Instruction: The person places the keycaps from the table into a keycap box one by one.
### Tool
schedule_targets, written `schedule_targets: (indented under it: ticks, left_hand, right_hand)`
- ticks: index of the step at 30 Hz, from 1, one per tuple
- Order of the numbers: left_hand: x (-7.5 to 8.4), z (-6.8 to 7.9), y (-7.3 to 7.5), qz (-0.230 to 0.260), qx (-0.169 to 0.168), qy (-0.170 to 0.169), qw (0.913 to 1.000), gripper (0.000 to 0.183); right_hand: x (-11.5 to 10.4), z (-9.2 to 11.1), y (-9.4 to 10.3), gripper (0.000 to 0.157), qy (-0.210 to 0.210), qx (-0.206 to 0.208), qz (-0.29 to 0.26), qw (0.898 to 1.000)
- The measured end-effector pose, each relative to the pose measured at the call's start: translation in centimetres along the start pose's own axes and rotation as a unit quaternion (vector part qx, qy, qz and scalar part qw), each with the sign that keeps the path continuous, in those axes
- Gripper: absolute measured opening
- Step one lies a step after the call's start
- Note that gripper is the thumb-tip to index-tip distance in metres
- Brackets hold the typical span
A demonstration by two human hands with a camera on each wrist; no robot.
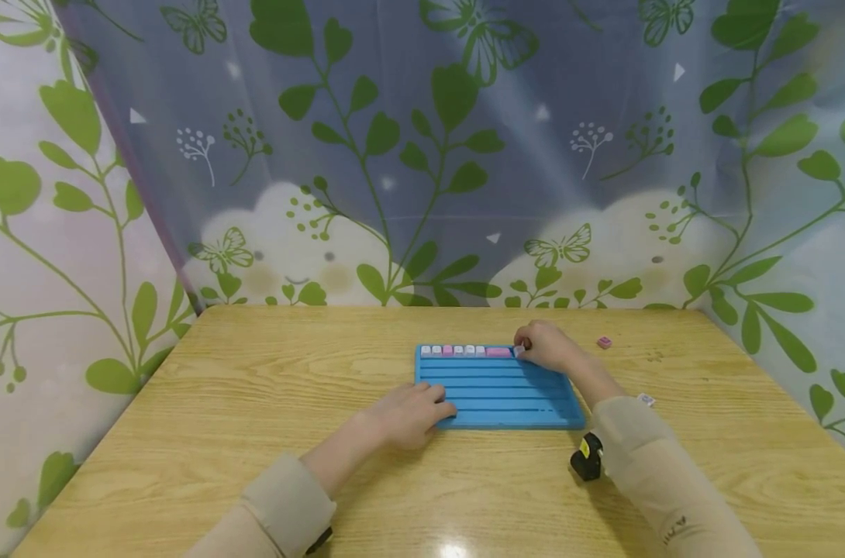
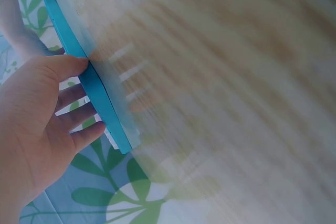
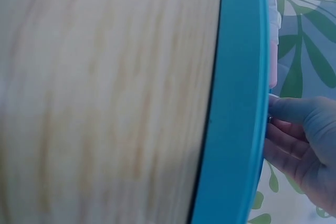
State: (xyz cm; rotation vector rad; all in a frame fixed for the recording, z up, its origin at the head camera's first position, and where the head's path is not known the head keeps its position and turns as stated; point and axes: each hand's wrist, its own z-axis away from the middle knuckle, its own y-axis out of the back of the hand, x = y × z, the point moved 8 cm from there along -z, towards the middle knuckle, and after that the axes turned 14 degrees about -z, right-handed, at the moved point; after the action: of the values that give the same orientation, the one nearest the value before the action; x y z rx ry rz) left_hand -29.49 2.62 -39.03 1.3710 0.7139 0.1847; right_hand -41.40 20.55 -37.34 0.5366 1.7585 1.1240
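Note:
A shallow blue tray [image 1: 499, 387] with long ridges lies on the table. Along its back row sit several white and pink keycaps [image 1: 453, 351], one of them a long pink keycap [image 1: 498, 353]. At the row's right end my right hand [image 1: 550, 346] pinches a small pale keycap [image 1: 519, 352] between thumb and fingers, just beside the long one. My left hand [image 1: 410, 411] holds the tray's front left corner. In the left wrist view its thumb [image 2: 73, 66] presses the front wall, with the other fingers behind that wall, their tips partly hidden.
A pink keycap [image 1: 605, 342] lies on the table beyond the tray's right side. Close to the right sleeve is a white keycap [image 1: 646, 400]. A small black device [image 1: 587, 457] shows beside the right cuff. Printed curtain [image 1: 408, 155] hangs behind the wooden table [image 1: 269, 349].

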Motion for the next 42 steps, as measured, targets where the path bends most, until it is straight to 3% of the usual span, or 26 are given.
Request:
schedule_targets:
  ticks: [16, 26, 42]
  left_hand:
    - [0.0, -0.1, 0.0, 0.0, 0.002, 0.002, 1.0, 0.032]
    - [0.0, -0.1, -0.1, 0.002, -0.001, 0.001, 1.0, 0.032]
    - [0.2, -0.1, -0.2, 0.008, -0.004, 0.008, 0.9999, 0.031]
  right_hand:
    - [-0.2, 0.0, -0.2, 0.012, 0.016, -0.002, -0.009, 1.0]
    - [0.4, 0.3, 0.0, 0.029, -0.007, -0.009, -0.025, 1.0]
    - [2.5, 3.6, 2.5, 0.033, -0.037, 0.015, -0.056, 0.998]
